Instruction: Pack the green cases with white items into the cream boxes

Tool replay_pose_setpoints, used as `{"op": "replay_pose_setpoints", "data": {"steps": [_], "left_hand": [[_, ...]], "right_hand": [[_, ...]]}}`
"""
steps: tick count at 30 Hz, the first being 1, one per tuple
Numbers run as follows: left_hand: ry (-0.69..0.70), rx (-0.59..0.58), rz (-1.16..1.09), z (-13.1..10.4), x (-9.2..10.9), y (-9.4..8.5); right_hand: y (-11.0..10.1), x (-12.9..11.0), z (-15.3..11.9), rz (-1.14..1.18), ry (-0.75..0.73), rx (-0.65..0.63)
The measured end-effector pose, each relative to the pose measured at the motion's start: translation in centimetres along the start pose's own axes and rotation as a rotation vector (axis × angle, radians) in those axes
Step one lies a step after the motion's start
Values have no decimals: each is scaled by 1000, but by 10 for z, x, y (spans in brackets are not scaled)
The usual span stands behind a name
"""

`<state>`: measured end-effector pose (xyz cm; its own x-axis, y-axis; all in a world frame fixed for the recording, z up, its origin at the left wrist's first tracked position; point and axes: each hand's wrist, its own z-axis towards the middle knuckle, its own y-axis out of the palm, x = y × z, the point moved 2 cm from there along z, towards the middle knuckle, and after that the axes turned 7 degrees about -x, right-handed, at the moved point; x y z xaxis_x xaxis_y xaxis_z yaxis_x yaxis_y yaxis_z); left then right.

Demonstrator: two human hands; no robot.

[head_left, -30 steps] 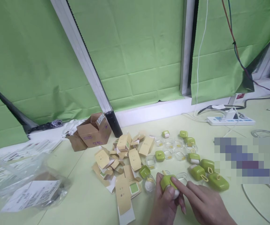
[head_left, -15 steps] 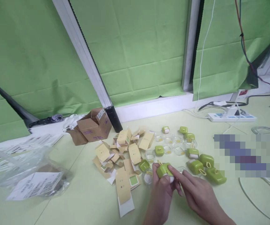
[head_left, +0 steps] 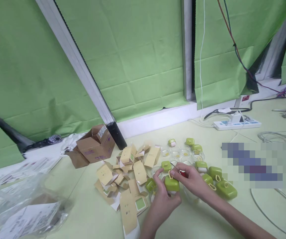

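Holding a green case (head_left: 171,184) above the counter (head_left: 207,219), the left hand (head_left: 163,199) has its fingers closed around it from below, while the right hand (head_left: 191,181) pinches its yellow loop (head_left: 169,175) at the top. Several closed green cases (head_left: 222,186) already lie to the right; clear trays (head_left: 180,153) and a heap of small cardboard boxes (head_left: 130,166) are left, so the work looks partway through.

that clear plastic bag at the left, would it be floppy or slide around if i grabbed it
The clear plastic bag looks crumpled and saggy, so it would probably flop and lose its shape. Printed sheets show through it, so the contents seem light and may shift inside. On the smooth table it likely slides easily.
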<state>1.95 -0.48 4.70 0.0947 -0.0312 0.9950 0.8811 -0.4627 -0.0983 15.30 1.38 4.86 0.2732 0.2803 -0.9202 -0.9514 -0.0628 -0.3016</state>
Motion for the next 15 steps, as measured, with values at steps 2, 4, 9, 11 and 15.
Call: {"op": "replay_pose_setpoints", "data": {"steps": [2, 4, 9, 11, 15], "left_hand": [[-38, -21, 88, 0, 0, -4], [-80, -90, 163, -1, -3, -6], [-23, -11, 537, -3, -18, -7], [9, -5, 669, -1, -23, -6], [69, 108, 534, 6, -24, -7]], "right_hand": [[0, 5, 1, 31, 9, 83], [-8, 10, 5, 21, 17, 160], [-34, 18, 14, -12, 10, 214], [-37, 21, 15, -9, 13, 226], [-26, 22, 12, 16, 28, 195]]}}
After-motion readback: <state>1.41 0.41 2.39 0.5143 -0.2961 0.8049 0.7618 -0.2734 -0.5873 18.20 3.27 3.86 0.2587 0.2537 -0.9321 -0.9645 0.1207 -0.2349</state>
